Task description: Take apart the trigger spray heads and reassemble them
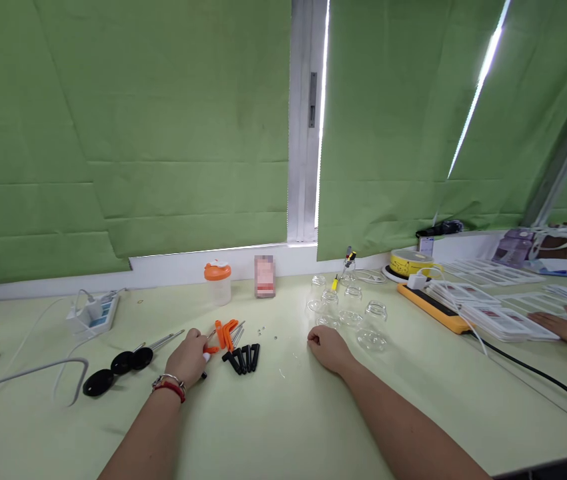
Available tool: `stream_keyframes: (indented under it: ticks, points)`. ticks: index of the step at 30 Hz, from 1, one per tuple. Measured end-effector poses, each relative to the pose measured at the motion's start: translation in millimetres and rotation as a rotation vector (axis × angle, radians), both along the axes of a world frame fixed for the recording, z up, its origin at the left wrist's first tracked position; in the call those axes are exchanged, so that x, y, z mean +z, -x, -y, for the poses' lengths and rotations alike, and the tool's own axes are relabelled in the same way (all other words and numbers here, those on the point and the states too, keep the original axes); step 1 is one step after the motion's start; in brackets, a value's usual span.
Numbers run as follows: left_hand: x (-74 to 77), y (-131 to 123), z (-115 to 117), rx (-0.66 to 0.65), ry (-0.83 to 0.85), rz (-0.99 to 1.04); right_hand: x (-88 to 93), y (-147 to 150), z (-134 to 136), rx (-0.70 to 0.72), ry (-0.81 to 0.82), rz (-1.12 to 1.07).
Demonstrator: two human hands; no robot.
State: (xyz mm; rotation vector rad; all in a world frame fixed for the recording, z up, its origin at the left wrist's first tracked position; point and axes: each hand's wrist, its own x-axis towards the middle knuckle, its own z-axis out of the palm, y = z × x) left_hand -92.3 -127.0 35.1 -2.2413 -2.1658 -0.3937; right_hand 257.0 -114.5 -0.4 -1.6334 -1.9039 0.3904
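left hand: above the left edge of the orange handles [227,334], fingers curled down at an orange piece [211,349]; whether they grip it or only touch it, i cannot tell.
right hand: rests on the table [283,427] just beside the clear glasses [373,327], fingers curled in loosely; the palm side is hidden, so i cannot tell if it holds anything.
orange piece: at the left fingertips, left of the black handles [244,359] and partly covered by the hand.
good handling: the pieces lie bunched, so a light fingertip pinch on one seems best, with the wrist kept off its neighbours; the right forearm, i judge, should stay low and slow beside the glass.
clear glasses: grouped near the right hand; any contents are too faint to make out.
tool glass [347,277]: behind the group, with slim tools [350,256] standing in it.
orange-lidded jar [218,291]: upright, lid on; contents unclear.
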Motion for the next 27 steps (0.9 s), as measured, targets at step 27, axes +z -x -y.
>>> stream_keyframes:
  ticks: [27]
  points:
    - [44.6, -125, 64, -0.404, -0.021, 1.176, 62.5, 75, 56, 0.417, -0.151, -0.449]
